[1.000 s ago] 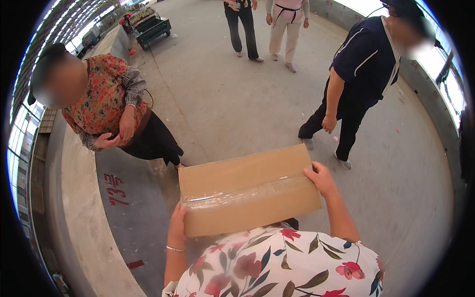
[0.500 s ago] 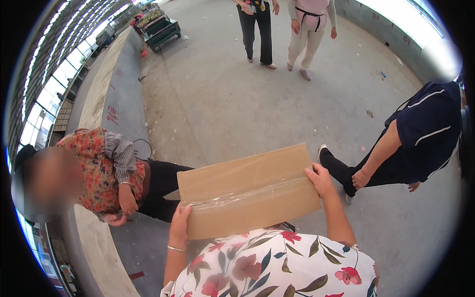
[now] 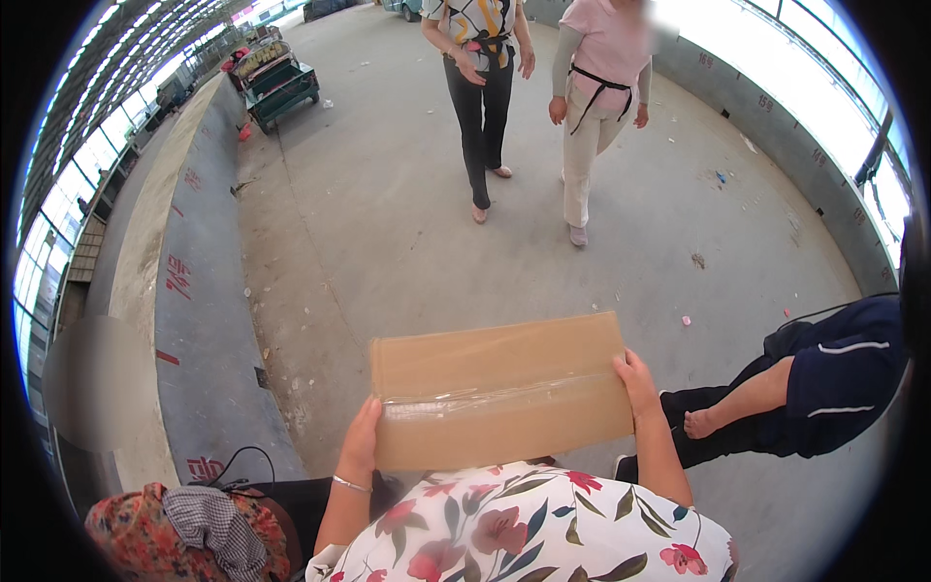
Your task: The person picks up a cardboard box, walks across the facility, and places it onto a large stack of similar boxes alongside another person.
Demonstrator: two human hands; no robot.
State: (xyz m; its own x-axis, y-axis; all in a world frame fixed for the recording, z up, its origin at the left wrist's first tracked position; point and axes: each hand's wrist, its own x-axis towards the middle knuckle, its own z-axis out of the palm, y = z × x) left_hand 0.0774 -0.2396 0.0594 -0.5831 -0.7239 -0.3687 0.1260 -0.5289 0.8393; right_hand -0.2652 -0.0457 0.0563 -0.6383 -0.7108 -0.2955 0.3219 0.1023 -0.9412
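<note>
A brown cardboard box (image 3: 504,354) with clear tape along its middle seam is held level in front of my floral shirt. My left hand (image 3: 363,436) grips its left end, thumb at the upper edge, a silver bangle on the wrist. At the opposite end my right hand (image 3: 637,383) is closed round the box, thumb over the top. The fingers of both hands are hidden behind the sides and beneath. The underside of the box is out of sight.
Two people, one in a patterned top (image 3: 480,19) and one in a pink shirt (image 3: 606,39), walk ahead. A person in a dark blue shirt (image 3: 844,378) is close on the right, another in a floral vest (image 3: 126,533) at lower left. A low concrete wall (image 3: 208,320) runs along the left; a green cart (image 3: 281,89) stands far off.
I have moved forward with the box still in both hands. The two people ahead appear nearer, while those at my left and right have slid lower in the picture.
</note>
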